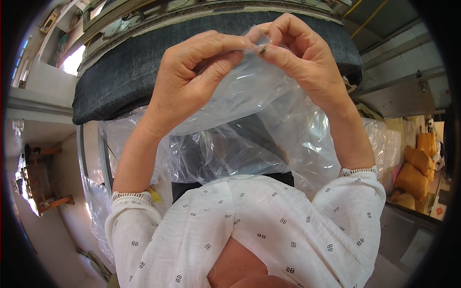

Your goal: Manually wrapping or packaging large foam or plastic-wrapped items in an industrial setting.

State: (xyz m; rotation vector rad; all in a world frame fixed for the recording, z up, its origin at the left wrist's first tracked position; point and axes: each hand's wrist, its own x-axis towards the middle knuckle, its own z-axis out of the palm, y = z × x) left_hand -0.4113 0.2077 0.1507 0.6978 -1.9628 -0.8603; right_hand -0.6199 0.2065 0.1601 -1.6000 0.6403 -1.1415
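Observation:
A large sheet of clear plastic film (259, 91) hangs from my fingers and spreads down over my lap. My left hand (194, 69) pinches its upper edge between thumb and forefinger. Close beside it, my right hand (302, 60) grips the same edge, thumb against curled fingers. The two sets of fingertips nearly meet, with gathered film between them. A small dark spot shows at the tip of the right thumb. Whether the film is a single sheet or a bag, I cannot tell.
Just beyond my hands a long padded surface under dark cloth (120, 77) runs across. Grey metal legs (103, 153) stand at the left. More clear film (384, 144) lies to the right, near stacked orange-yellow bundles (415, 165). A wooden rack (45, 177) stands far left.

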